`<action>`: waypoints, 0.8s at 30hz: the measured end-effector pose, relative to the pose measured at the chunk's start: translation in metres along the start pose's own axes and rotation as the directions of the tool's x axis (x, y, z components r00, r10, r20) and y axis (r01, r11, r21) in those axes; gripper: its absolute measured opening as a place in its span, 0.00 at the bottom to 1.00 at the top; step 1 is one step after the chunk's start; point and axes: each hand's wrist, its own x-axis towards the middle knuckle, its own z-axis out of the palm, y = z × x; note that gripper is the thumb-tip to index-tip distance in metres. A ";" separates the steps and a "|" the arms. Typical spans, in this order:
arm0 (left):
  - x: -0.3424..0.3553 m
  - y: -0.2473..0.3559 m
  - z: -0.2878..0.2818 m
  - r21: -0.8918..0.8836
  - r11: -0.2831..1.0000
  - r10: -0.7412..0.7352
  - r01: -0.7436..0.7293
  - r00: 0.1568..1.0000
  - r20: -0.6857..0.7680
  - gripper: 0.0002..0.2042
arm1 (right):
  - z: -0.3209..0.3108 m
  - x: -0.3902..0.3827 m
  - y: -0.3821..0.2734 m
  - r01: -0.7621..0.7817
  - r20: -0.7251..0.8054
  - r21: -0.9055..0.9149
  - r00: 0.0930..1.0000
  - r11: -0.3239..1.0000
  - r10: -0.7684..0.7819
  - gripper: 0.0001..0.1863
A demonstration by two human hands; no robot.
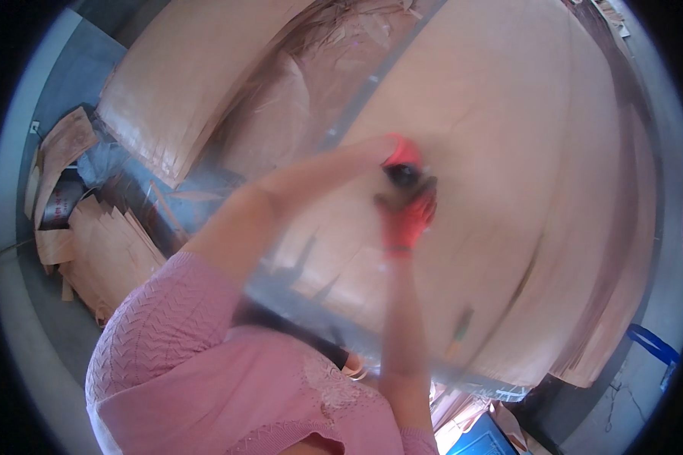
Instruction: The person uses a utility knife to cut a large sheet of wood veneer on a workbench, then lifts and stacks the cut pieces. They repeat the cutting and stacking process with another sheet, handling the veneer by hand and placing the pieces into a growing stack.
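My hands wear red gloves with dark palms and fingers, and they meet above a large pale-brown veneer sheet (493, 152). My left hand (404, 161) is the farther one, bunched and smeared by motion, so its fingers do not show clearly. Just below it my right hand (408, 220) points away from me, thumb and fingers apart, nearly touching the left. Any small thing between them is too blurred to make out. On the sheet nearer to me lies a small slim tool (464, 324), dark and green with an orange end.
The veneer sheets form a broad stack with uneven layers at the right edge. Another stack of sheets (182, 83) stands at the far left, with torn veneer scraps (311, 91) between. More offcuts (110, 243) lean at the left. A blue band (653, 345) is at the right.
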 end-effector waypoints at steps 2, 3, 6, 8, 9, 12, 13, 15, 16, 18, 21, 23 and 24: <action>0.002 -0.010 0.001 0.279 0.906 0.319 -0.318 0.947 0.045 0.16 | -0.005 0.002 -0.003 -0.004 0.033 -0.058 0.999 0.998 0.006 0.66; 0.008 -0.021 0.001 0.340 0.870 0.356 -0.358 0.932 0.069 0.15 | -0.007 0.003 -0.008 -0.010 0.052 -0.067 0.999 0.998 0.013 0.65; 0.017 -0.045 0.007 0.450 0.779 0.422 -0.436 0.896 0.138 0.15 | -0.008 0.006 -0.015 -0.018 0.102 -0.084 0.994 0.996 0.027 0.64; 0.013 -0.028 0.005 0.436 0.757 0.448 -0.488 0.872 0.198 0.17 | -0.011 0.008 -0.008 -0.059 0.123 -0.105 0.990 0.993 0.072 0.64; 0.010 -0.025 0.003 0.479 0.739 0.425 -0.474 0.879 0.215 0.17 | -0.013 0.009 -0.011 -0.064 0.141 -0.100 0.987 0.993 0.078 0.63; 0.007 -0.025 0.003 0.484 0.774 0.360 -0.407 0.913 0.191 0.16 | -0.022 0.016 -0.019 -0.073 0.254 -0.136 0.961 0.988 0.107 0.63; 0.005 -0.036 0.006 0.398 0.845 0.333 -0.358 0.934 0.132 0.15 | -0.023 0.018 -0.021 -0.064 0.302 -0.151 0.947 0.986 0.108 0.64; 0.002 -0.046 0.009 0.218 0.946 0.240 -0.241 0.970 0.030 0.14 | -0.022 0.019 -0.021 -0.024 0.308 -0.146 0.949 0.989 0.068 0.61; -0.004 -0.041 0.011 0.127 0.976 0.180 -0.179 0.984 -0.003 0.14 | -0.021 0.019 -0.017 -0.019 0.305 -0.153 0.950 0.988 0.066 0.60; -0.025 -0.034 0.015 0.032 0.993 0.120 -0.118 0.990 -0.078 0.14 | -0.021 0.018 -0.013 0.036 0.295 -0.199 0.955 0.979 0.025 0.56; -0.062 -0.007 0.017 -0.040 0.999 0.013 -0.020 0.983 -0.182 0.15 | -0.019 0.017 -0.013 0.107 0.316 -0.302 0.949 0.947 -0.007 0.51; -0.074 0.014 0.013 -0.072 0.985 -0.165 0.154 0.968 -0.188 0.16 | -0.017 0.019 -0.013 0.137 0.338 -0.352 0.941 0.926 -0.011 0.50; -0.074 0.013 0.013 -0.044 0.973 -0.231 0.227 0.952 -0.202 0.17 | -0.017 0.020 -0.016 0.152 0.349 -0.360 0.937 0.921 -0.018 0.49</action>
